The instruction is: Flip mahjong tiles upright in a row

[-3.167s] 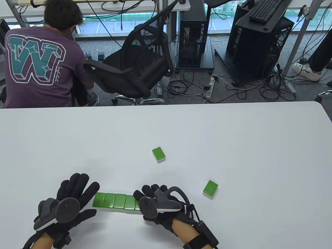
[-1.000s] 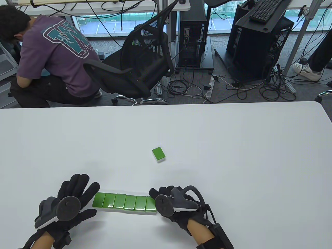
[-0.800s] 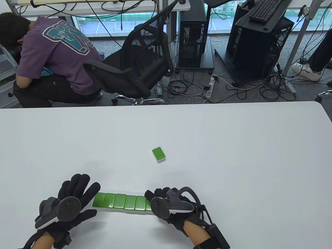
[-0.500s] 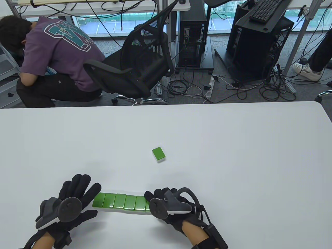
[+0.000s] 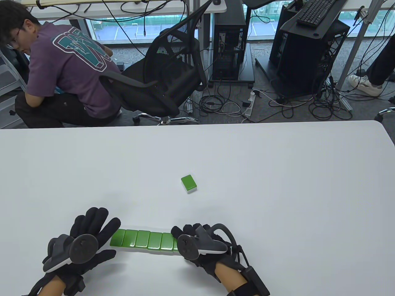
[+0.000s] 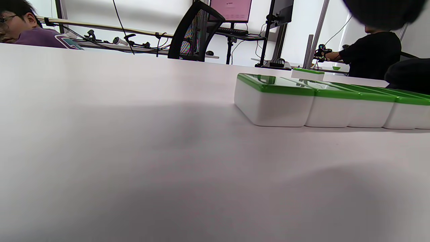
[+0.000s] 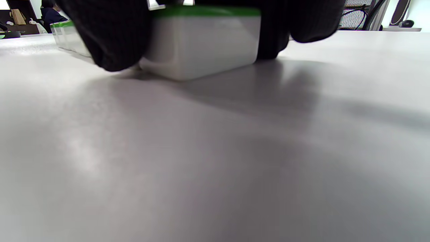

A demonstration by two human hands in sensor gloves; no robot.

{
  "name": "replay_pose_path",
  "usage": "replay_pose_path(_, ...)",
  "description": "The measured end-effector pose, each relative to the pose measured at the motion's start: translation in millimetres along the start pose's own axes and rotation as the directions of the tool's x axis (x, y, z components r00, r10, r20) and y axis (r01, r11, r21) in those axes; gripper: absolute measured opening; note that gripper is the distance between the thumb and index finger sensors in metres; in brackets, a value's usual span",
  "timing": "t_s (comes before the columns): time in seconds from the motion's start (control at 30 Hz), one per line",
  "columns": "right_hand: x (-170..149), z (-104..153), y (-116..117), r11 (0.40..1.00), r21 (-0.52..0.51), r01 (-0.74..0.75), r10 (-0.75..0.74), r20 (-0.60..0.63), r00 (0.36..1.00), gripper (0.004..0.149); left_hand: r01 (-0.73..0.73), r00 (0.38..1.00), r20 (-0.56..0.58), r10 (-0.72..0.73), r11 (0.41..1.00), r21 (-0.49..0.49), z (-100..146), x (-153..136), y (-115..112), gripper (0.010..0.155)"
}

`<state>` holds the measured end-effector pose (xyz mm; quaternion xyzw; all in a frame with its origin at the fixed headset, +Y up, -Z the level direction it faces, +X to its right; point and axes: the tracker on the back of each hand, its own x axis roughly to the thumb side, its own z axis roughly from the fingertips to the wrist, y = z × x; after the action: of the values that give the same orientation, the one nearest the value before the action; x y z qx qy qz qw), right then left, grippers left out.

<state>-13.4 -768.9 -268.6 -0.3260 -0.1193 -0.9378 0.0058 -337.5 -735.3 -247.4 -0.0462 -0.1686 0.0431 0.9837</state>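
A row of green-backed mahjong tiles (image 5: 142, 240) lies flat, green side up, near the table's front edge. It also shows in the left wrist view (image 6: 275, 101), with white sides. My left hand (image 5: 100, 226) lies open, its fingertips touching the row's left end. My right hand (image 5: 182, 233) covers the row's right end. In the right wrist view its fingers (image 7: 111, 40) grip the end tile (image 7: 201, 43) on both sides. One loose tile (image 5: 189, 183) lies flat further out, mid-table, and appears far off in the left wrist view (image 6: 307, 73).
The white table (image 5: 277, 185) ends at a far edge. Beyond it are a black office chair (image 5: 166, 77), a crouching person in a purple shirt (image 5: 68, 67), computer towers and floor cables.
A loose tile at the right has joined the row's right end. My right hand slid left and closed around that end tile. My left hand barely moved. The person behind shifted.
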Motion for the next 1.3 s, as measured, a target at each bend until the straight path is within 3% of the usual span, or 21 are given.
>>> replay_pose_path(0.13, -4, -3, -9, 0.995, 0.061, 0.08, -0.079, -0.02, 0.997, 0.081, 0.0, 1.0, 0.0, 0.0, 1.0, -0.001, 0, 0, 0, 0.085)
replay_pose_path(0.27, -16, -11, -28, 0.974, 0.006, 0.225, -0.224, -0.056, 0.973, 0.079, 0.0, 1.0, -0.001, 0.0, 1.0, -0.002, 0, -1, 0, 0.085)
replay_pose_path(0.63, -52, -73, -66, 0.996, -0.086, 0.008, -0.034, -0.303, 0.952, 0.075, -0.007, 1.0, -0.006, 0.007, 1.0, -0.001, -1, -2, 0, 0.086)
replay_pose_path(0.9, -68, -110, -53, 0.998, -0.016, -0.061, 0.049, -0.407, 0.912, 0.077, -0.012, 1.0, -0.008, 0.012, 1.0, -0.016, -3, -4, -1, 0.086)
replay_pose_path(1.13, -84, -119, -30, 0.998, 0.046, 0.042, -0.02, -0.4, 0.916, 0.07, -0.007, 1.0, -0.006, 0.007, 0.999, -0.033, -6, -3, -4, 0.086)
replay_pose_path(1.3, -82, -112, -38, 0.994, -0.112, 0.02, -0.056, -0.337, 0.94, 0.064, 0.003, 1.0, -0.003, -0.003, 0.999, -0.046, -7, -2, -6, 0.086)
